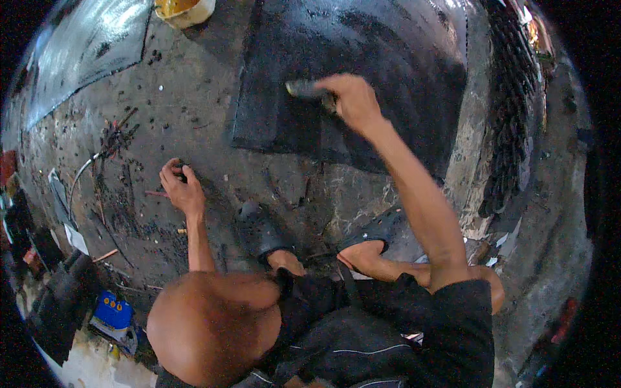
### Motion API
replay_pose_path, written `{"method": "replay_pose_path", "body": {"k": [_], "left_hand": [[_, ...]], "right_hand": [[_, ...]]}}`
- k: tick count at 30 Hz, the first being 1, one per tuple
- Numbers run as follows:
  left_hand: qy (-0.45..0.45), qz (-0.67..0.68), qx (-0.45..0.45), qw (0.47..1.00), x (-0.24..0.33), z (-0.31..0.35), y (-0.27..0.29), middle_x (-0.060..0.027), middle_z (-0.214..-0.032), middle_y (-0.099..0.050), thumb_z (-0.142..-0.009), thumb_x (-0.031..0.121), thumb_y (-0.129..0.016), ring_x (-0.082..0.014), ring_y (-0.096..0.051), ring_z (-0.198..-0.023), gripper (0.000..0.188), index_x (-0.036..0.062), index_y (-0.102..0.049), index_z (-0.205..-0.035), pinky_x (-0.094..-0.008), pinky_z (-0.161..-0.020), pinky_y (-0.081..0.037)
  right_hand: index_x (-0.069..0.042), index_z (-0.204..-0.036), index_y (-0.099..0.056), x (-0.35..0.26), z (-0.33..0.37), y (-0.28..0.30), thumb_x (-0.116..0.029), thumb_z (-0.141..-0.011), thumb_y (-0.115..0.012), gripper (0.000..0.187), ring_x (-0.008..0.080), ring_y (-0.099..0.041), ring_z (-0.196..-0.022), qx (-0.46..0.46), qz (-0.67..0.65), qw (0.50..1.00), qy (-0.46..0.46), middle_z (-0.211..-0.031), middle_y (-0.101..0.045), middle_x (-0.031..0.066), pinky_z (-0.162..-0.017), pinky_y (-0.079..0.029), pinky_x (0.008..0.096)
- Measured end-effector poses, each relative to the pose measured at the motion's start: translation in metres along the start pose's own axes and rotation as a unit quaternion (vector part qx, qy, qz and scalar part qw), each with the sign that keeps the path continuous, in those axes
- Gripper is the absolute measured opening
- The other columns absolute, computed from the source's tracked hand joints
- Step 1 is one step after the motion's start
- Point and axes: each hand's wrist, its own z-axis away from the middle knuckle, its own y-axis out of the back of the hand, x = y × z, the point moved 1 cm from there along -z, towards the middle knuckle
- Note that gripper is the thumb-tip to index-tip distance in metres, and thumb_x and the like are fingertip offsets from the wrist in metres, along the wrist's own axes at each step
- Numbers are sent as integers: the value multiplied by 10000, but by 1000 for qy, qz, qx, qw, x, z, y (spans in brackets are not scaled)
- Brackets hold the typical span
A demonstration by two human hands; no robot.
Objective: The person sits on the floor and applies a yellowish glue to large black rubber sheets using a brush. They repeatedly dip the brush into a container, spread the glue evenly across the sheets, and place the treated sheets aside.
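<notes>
A wide black sheet point(362, 58) with a wet-looking shine lies on the floor ahead of me. Over its near part, my right hand point(356, 103) is closed round a dark, brush-like tool point(304, 89) with a pale yellowish end pointing left. Motion smears the tool, so its exact kind and whether it touches the sheet cannot be made out. Lower and to the left, apart from the sheet, my left hand point(181, 184) is above the floor with its fingers curled. Something small and dark shows between thumb and fingers, too unclear to name.
A pale bucket point(185, 13) with yellowish-brown insides stands beyond the sheet. Another shiny dark sheet point(97, 52) lies at far left. Dark crumbs and sticks point(119, 136) litter the floor. Stacked black pieces point(511, 110) line the right. A blue box point(111, 317) sits at lower left.
</notes>
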Motion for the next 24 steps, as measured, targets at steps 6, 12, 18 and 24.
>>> {"method": "replay_pose_path", "body": {"k": [6,12,18,24], "left_hand": [[-5,-65,51,997,-5,-6,-2,-75,-993,-548,-913,118,-617,-292,-564,-975,252,84,-601,-1162,-460,-842,-467],[-7,-40,36,999,-1,-2,-3,-92,-1034,-571,-900,123,-619,-295,-574,-978,272,78,-600,-1168,-459,-845,-469],[-46,-54,37,997,-3,-8,-6,-99,-1083,-576,-926,126,-603,-299,-576,-987,254,73,-597,-1174,-463,-841,-471],[-23,-63,14,998,-4,4,-10,-100,-1085,-569,-945,127,-599,-306,-579,-968,245,67,-584,-1182,-473,-828,-467]], "right_hand": [[-116,-1109,-730,-69,126,-9,28,-779,-583,389,323,-687,-1048,6,12,998,-54,-1095,-748,95,-934,-515,440],[-7,-1210,-651,-49,101,23,-115,-910,-656,318,337,-671,-1071,73,-163,940,-290,-1133,-716,165,-965,-491,413],[-55,-1211,-655,24,43,41,-59,-910,-555,318,348,-681,-1046,66,13,974,-217,-1109,-717,169,-931,-529,428],[-123,-1064,-749,75,11,44,-21,-836,-572,306,353,-685,-1042,38,42,997,53,-1106,-742,122,-891,-541,451]]}}
